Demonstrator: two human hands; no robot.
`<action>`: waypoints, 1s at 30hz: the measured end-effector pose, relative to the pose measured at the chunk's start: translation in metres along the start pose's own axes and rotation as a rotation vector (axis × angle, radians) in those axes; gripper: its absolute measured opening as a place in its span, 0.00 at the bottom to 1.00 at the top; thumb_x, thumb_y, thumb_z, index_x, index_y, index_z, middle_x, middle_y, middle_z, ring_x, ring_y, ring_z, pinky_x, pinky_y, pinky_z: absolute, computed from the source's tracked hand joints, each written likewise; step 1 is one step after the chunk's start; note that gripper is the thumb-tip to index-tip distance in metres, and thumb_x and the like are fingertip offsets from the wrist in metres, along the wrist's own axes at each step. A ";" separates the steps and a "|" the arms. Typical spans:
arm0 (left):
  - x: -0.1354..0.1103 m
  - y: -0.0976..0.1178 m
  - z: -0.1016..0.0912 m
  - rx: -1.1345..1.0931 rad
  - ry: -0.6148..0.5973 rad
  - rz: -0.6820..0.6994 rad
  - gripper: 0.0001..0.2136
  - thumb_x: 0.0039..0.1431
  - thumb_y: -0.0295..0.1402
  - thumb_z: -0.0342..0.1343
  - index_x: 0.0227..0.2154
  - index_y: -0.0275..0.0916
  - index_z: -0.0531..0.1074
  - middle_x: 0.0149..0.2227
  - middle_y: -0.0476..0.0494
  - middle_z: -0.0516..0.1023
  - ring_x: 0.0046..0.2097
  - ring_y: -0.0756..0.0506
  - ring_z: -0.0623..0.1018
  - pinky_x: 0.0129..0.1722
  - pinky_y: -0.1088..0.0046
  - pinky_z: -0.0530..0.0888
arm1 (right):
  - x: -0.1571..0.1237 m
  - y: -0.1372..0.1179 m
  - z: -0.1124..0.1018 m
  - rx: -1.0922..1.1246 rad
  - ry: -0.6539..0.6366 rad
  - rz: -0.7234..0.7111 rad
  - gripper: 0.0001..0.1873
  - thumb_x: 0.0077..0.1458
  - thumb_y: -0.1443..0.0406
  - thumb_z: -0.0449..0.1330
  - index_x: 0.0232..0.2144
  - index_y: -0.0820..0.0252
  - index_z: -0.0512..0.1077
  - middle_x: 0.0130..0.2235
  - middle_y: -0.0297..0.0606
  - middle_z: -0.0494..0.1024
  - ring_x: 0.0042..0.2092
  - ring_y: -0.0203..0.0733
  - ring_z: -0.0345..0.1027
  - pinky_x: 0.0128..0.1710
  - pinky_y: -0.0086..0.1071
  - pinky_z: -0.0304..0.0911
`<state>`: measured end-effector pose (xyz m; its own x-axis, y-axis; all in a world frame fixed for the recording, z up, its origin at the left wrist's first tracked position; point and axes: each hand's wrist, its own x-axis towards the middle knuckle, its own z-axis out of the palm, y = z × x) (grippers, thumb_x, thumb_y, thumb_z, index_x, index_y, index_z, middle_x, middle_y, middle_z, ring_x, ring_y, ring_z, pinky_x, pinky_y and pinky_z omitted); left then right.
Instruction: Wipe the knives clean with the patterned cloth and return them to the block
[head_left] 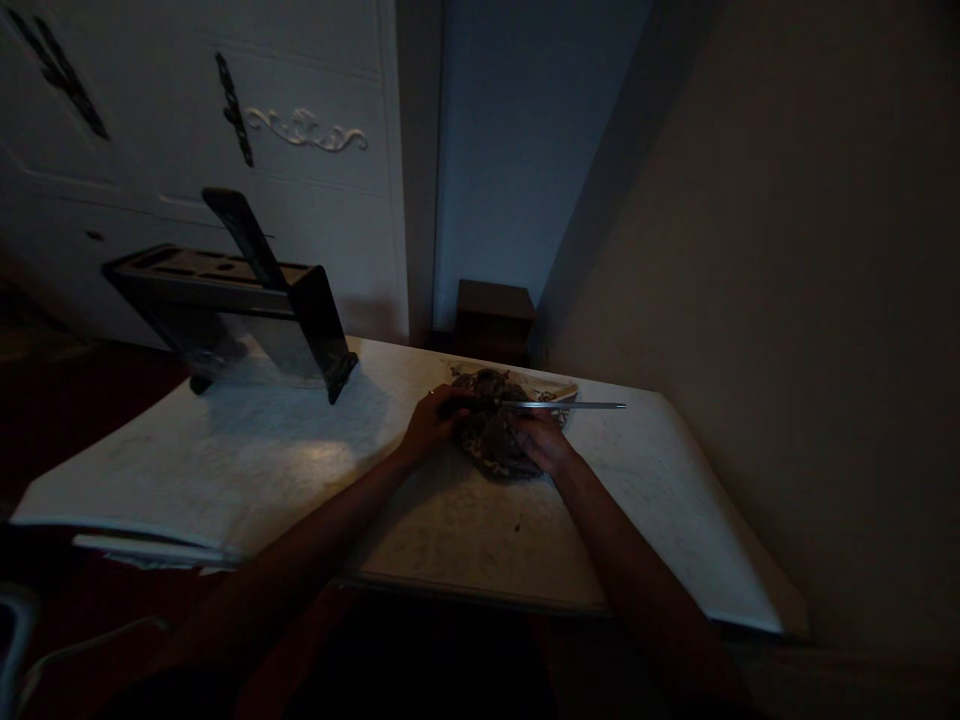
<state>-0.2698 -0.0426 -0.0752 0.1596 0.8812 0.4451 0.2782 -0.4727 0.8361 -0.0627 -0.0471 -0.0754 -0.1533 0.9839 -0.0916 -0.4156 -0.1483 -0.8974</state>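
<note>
A thin, straight metal tool (pixel 592 406) with a dark handle points to the right; it looks like a knife seen edge-on, though the dim light leaves its kind unsure. My left hand (pixel 433 420) is closed round its dark handle. Bunched beneath and around it on the table is a dark brown patterned cloth (pixel 491 450) with pale parts. My right hand (pixel 538 438) is closed on the cloth, just below the tool's shaft; some of its fingers are hidden in the folds.
On the white table (pixel 300 470), at the left, stands a knife block (pixel 247 340) with slots on top and one black handle (pixel 244 235) sticking up. Behind it is a white cabinet (pixel 315 200). A dark box (pixel 495 300) sits past the table's far edge. A wall (pixel 810 300) rises along the right.
</note>
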 end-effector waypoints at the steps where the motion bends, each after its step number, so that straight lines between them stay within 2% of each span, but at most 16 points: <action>1: -0.001 0.001 0.000 0.009 0.001 0.006 0.13 0.52 0.31 0.57 0.42 0.38 0.76 0.41 0.44 0.78 0.45 0.42 0.76 0.50 0.62 0.71 | 0.000 0.000 0.000 0.013 0.000 -0.011 0.20 0.32 0.69 0.72 0.34 0.56 0.78 0.37 0.32 0.81 0.38 0.36 0.74 0.43 0.29 0.68; 4: -0.002 0.002 0.002 0.022 -0.003 0.036 0.13 0.53 0.29 0.57 0.42 0.37 0.75 0.42 0.43 0.78 0.45 0.42 0.76 0.49 0.62 0.72 | 0.001 0.001 -0.001 0.033 0.012 -0.003 0.21 0.31 0.71 0.71 0.33 0.56 0.77 0.37 0.31 0.81 0.38 0.36 0.74 0.43 0.28 0.68; 11: -0.004 -0.004 0.006 0.035 0.030 0.115 0.13 0.54 0.27 0.57 0.43 0.37 0.75 0.41 0.43 0.78 0.44 0.43 0.77 0.48 0.62 0.73 | -0.003 -0.001 0.002 0.015 0.012 0.081 0.16 0.26 0.73 0.67 0.25 0.58 0.76 0.28 0.30 0.79 0.30 0.35 0.71 0.32 0.27 0.67; 16: -0.003 -0.006 0.008 0.057 0.040 0.156 0.13 0.54 0.28 0.58 0.43 0.38 0.75 0.42 0.43 0.79 0.45 0.43 0.77 0.49 0.63 0.73 | -0.002 -0.001 0.003 -0.002 0.031 0.065 0.16 0.29 0.72 0.66 0.28 0.58 0.76 0.30 0.31 0.80 0.32 0.36 0.71 0.34 0.28 0.68; 21: -0.002 -0.008 0.008 0.087 -0.010 0.097 0.14 0.55 0.31 0.58 0.45 0.38 0.74 0.44 0.43 0.79 0.46 0.42 0.77 0.49 0.62 0.73 | -0.002 0.002 0.006 0.024 0.031 0.008 0.15 0.33 0.70 0.66 0.30 0.56 0.75 0.28 0.29 0.78 0.30 0.35 0.71 0.34 0.28 0.68; 25: -0.001 -0.008 0.008 0.096 -0.059 0.023 0.16 0.57 0.35 0.54 0.47 0.36 0.72 0.47 0.39 0.78 0.49 0.40 0.77 0.51 0.61 0.72 | -0.002 0.003 0.012 0.053 0.035 -0.061 0.14 0.36 0.67 0.69 0.30 0.55 0.74 0.30 0.28 0.78 0.33 0.34 0.71 0.38 0.28 0.69; 30: 0.002 -0.006 0.008 -0.068 -0.004 -0.080 0.17 0.58 0.42 0.53 0.44 0.35 0.73 0.43 0.40 0.79 0.46 0.40 0.77 0.49 0.63 0.72 | -0.006 -0.002 0.016 0.092 -0.059 -0.066 0.18 0.33 0.70 0.70 0.32 0.54 0.76 0.34 0.29 0.79 0.37 0.36 0.73 0.44 0.30 0.68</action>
<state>-0.2636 -0.0384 -0.0819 0.1429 0.9158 0.3753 0.2248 -0.3993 0.8888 -0.0752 -0.0541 -0.0667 -0.1742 0.9847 -0.0057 -0.5069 -0.0946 -0.8568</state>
